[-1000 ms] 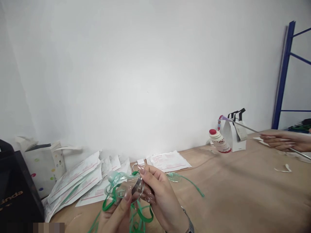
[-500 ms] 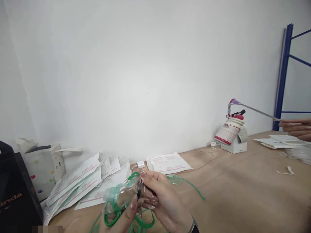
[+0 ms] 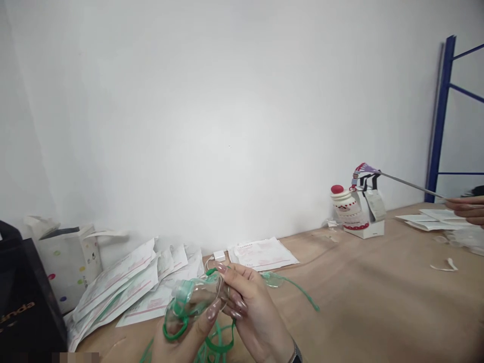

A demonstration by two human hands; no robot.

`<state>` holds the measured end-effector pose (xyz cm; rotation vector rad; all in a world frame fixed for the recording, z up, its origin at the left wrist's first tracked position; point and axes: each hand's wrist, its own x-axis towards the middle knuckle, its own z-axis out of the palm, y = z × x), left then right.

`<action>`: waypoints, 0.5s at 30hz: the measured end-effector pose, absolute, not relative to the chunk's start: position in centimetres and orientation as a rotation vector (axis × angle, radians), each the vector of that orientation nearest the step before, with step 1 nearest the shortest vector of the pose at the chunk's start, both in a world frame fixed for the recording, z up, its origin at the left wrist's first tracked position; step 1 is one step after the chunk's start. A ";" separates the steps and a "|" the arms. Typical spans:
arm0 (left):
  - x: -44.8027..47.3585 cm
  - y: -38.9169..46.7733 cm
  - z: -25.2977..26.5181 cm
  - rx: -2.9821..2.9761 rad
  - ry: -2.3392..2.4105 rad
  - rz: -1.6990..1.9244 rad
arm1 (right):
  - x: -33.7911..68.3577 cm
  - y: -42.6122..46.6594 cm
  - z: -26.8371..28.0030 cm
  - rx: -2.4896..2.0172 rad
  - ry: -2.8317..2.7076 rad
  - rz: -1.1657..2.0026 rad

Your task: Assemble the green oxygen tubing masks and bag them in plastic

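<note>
A clear oxygen mask (image 3: 196, 295) with green fittings is held between my two hands, low in the middle of the view. My left hand (image 3: 185, 335) is closed around its lower left side, thumb pressed on the clear plastic. Thumb and fingers of my right hand (image 3: 253, 302) pinch its upper right edge, where a thin pale loop shows between the fingertips. A green elastic strap (image 3: 221, 348) and light green tubing hang below the hands. Behind my right hand, another piece of clear and green plastic (image 3: 273, 279) with a thin green tube lies on the table.
White printed packets (image 3: 109, 285) lean in a pile at left, beside a dotted bag (image 3: 68, 262) and black bag (image 3: 26, 297). One flat packet (image 3: 264, 253) lies by the wall. At right, a co-worker's hand (image 3: 467, 207) holds a strap attached to a jar-shaped pouch (image 3: 348, 212).
My hands have shifted slightly, turning the mask a little; the dark strip at its edge no longer shows. The pouch has swung left and stands more upright, and the co-worker's hand has moved right and down.
</note>
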<state>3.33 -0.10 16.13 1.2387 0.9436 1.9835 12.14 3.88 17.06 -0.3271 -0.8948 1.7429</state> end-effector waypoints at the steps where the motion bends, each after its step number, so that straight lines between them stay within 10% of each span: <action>1: 3.0 0.0 16.1 1.240 0.962 1.974 | 12.1 3.9 17.1 -0.312 -0.890 1.756; 15: 2.7 1.7 13.2 0.895 0.872 1.921 | 11.8 4.6 16.4 -0.311 -0.877 1.641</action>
